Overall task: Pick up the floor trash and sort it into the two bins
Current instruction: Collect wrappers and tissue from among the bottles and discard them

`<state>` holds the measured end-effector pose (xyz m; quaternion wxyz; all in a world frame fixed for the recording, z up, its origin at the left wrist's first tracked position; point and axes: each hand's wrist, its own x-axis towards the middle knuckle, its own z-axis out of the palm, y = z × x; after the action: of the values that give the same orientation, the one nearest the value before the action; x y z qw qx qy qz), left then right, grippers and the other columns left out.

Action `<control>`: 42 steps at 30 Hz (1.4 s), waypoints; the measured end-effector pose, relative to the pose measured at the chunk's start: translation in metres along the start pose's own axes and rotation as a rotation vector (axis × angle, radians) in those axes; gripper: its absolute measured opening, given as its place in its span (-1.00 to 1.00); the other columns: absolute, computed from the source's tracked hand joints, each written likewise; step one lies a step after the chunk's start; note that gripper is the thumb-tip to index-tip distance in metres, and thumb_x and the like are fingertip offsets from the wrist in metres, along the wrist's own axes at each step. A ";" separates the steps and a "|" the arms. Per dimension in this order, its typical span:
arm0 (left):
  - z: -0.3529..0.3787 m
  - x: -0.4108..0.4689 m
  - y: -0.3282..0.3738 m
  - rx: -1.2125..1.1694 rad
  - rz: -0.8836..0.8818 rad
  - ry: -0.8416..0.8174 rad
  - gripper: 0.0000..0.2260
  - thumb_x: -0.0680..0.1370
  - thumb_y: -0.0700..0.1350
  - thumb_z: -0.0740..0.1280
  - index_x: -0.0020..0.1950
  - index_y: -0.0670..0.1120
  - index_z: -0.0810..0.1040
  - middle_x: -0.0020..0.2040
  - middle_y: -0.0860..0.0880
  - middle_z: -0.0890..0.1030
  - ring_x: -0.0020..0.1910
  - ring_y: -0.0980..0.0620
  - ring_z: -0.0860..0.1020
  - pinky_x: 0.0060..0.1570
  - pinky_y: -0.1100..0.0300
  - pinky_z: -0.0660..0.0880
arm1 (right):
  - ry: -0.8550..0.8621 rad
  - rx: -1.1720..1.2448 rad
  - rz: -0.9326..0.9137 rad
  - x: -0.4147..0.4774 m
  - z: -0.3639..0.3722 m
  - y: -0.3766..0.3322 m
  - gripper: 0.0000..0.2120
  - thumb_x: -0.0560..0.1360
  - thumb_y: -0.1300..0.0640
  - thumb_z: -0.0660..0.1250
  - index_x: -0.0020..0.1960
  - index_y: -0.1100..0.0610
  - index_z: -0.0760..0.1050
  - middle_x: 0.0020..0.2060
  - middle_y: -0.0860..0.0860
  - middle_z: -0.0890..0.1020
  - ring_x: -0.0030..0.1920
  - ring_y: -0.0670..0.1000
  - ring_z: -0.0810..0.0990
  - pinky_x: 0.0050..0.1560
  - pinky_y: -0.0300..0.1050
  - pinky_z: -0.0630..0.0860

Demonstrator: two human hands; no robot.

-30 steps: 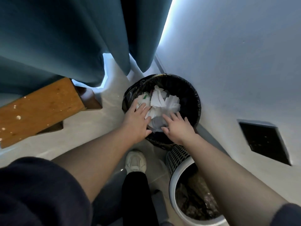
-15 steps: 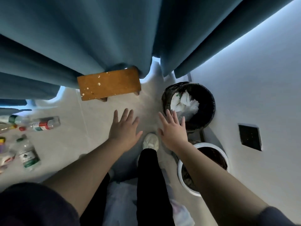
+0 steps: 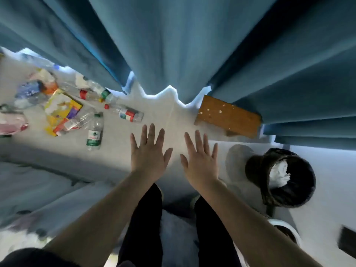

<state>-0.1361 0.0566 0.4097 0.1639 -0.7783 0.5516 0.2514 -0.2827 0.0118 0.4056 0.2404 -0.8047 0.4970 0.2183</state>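
Left hand (image 3: 148,157), right hand (image 3: 200,162): both spread flat, fingers straight, nothing held. Floor trash noted left of and beyond left hand. Green-label bottle (image 3: 94,132) nearest, long axis roughly parallel to fingers. Red-label bottle (image 3: 128,113) beyond fingertips, laid crosswise. Left hand judged nearer. Black bin (image 3: 256,170) seen right of right hand.

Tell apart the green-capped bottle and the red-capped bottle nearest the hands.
The green-capped bottle has a green-and-white label; the red-capped bottle has a red-striped one. The green-capped bottle points its cap away from the person; the red-capped bottle lies crosswise, cap leftward. Both are clear plastic and lie flat.
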 end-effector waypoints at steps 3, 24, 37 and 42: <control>0.003 -0.010 -0.076 -0.056 -0.104 -0.004 -0.41 0.59 0.25 -0.15 0.56 0.03 -0.11 0.57 -0.09 -0.13 0.54 -0.12 -0.18 0.44 -0.21 -0.17 | -0.021 -0.066 -0.071 0.017 0.001 -0.072 -0.40 0.63 -0.18 -0.06 0.55 -0.09 -0.29 0.55 0.03 -0.22 0.54 0.14 -0.25 0.47 0.20 -0.24; 0.027 0.001 -0.372 -0.531 -0.644 -0.182 -0.41 0.61 0.21 -0.05 0.56 0.00 -0.10 0.57 -0.09 -0.12 0.54 -0.10 -0.19 0.45 -0.24 -0.12 | -0.221 -0.394 -0.442 0.186 -0.018 -0.355 -0.39 0.62 -0.09 0.03 0.56 -0.06 -0.19 0.57 0.01 -0.11 0.55 0.09 -0.14 0.49 0.18 -0.08; 0.112 0.128 -0.502 -0.922 -0.879 -0.226 -0.48 0.60 0.16 0.07 0.50 -0.04 0.16 0.51 -0.09 0.16 0.51 -0.08 0.07 0.41 -0.19 0.07 | -0.294 -0.576 -0.451 0.375 0.039 -0.456 -0.41 0.62 -0.04 0.06 0.56 -0.04 -0.12 0.57 0.02 -0.06 0.55 0.12 -0.09 0.48 0.17 0.04; 0.191 0.193 -0.560 -0.815 -0.832 -0.258 -0.41 0.59 0.21 0.08 0.53 -0.03 0.08 0.54 -0.10 0.10 0.51 -0.11 0.07 0.41 -0.18 0.11 | -0.287 -0.517 -0.313 0.453 0.101 -0.486 -0.42 0.63 -0.06 0.06 0.56 -0.05 -0.11 0.56 0.03 -0.04 0.54 0.18 -0.04 0.46 0.16 0.07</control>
<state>0.4019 0.1979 0.1298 0.0023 -0.8922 0.0351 0.4502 0.3321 -0.0523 0.1411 0.1267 -0.8667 0.2565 0.4086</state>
